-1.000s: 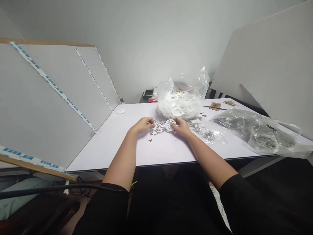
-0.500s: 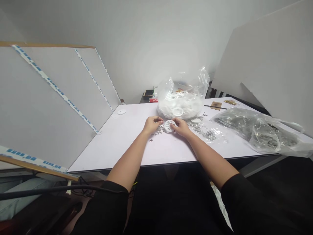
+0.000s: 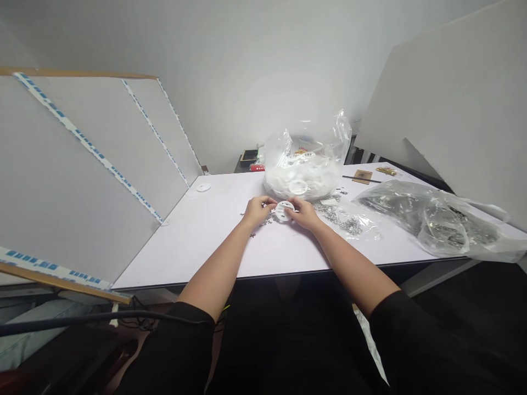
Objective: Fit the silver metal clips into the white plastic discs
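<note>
- Our right hand (image 3: 305, 214) pinched a round white perforated plastic disc (image 3: 283, 210), held over the white tabletop (image 3: 197, 247).
- Our left hand (image 3: 258, 212) had moved in beside it, fingers bunched, near tiny silver metal pieces (image 3: 252, 235); couldn't tell if it pinched anything.

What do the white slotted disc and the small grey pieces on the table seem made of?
The white slotted disc looks like moulded plastic: matte, opaque, evenly coloured. The small shiny grey pieces look metallic, from their bright glints; which metal is too small to tell.
</note>
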Motion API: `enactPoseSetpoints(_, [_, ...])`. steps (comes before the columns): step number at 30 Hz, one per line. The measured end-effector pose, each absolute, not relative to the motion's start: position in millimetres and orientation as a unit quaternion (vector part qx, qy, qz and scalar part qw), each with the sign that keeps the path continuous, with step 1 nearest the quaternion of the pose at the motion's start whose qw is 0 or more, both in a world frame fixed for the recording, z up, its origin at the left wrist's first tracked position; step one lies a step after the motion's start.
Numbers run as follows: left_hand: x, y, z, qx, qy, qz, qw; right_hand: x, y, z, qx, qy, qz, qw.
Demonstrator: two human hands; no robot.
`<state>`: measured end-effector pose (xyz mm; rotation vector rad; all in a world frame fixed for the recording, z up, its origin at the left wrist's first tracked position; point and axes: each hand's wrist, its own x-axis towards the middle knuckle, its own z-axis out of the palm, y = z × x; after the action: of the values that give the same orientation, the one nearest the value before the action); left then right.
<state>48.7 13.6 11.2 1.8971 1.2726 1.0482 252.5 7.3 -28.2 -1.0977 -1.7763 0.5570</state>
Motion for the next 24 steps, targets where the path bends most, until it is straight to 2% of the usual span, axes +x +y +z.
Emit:
enactPoseSetpoints(6, [47.7,13.2,12.7,0.740,0.472,0.410,0.248,252.7,4.3,-24.6,-0.436,-0.727,0.232,0.477])
enactPoseSetpoints(24, [54.7,8.5,7.8,0.768,0.479,0.364,0.221,249.4,2.3,-24.4,-0.414,-0.732,0.250,0.480])
